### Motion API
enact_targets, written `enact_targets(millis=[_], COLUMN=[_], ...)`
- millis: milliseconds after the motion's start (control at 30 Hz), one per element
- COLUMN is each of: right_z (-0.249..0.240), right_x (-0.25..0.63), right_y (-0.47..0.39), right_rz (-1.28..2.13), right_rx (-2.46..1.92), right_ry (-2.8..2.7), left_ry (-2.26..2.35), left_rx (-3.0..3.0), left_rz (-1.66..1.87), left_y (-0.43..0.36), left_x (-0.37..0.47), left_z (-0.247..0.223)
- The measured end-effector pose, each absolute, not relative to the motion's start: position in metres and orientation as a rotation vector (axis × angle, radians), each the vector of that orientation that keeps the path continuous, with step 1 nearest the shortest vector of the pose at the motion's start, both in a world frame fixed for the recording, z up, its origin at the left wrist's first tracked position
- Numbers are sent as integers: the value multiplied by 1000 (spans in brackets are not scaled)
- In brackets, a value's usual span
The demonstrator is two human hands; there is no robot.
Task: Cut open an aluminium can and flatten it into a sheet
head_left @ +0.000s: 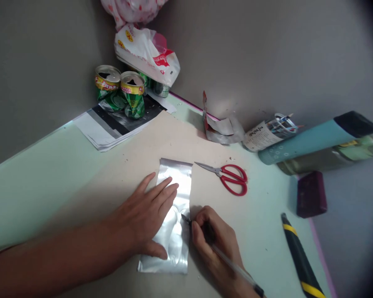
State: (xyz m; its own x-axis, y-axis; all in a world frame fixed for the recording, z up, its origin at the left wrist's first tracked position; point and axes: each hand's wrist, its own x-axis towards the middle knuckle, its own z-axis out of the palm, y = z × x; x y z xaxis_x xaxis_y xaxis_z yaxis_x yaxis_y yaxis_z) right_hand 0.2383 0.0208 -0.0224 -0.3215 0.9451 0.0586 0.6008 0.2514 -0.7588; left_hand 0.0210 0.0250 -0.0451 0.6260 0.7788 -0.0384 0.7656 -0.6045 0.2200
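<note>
A silver metal sheet [182, 178] lies flat on the table, with curved shapes pressed into its lower half. My left hand [152, 211] rests on the sheet's left side, fingers spread, holding nothing. On the right, my right hand [214, 240] is closed around a clear pen [233, 265]. The pen's tip touches or hovers just over the sheet near the curved outline; which of the two I cannot tell. Scissors with red handles [233, 179] lie beyond my right hand, their blades pointing toward the sheet's upper right corner.
Two crumpled green cans [133, 99] stand on papers [102, 140] at the back left, by a plastic bag [146, 54]. A bent metal scrap [225, 130], a pen cup [261, 136], a blue bottle [311, 140], a purple box [311, 194] and a black-yellow tool [300, 256] line the right.
</note>
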Motion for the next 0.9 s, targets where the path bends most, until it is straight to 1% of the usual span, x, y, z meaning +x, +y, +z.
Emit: enact_targets(millis=[633,900], right_z=[-22,-26], right_x=[239,238], right_y=[19,19], right_rz=[880,956], right_rx=[-1469,-1462], right_ry=[-2019,-1932], left_ry=[1266,1256], left_rx=[2596,2594], left_rz=[88,128], left_y=[26,26], left_x=[20,19], left_z=[-42,-49])
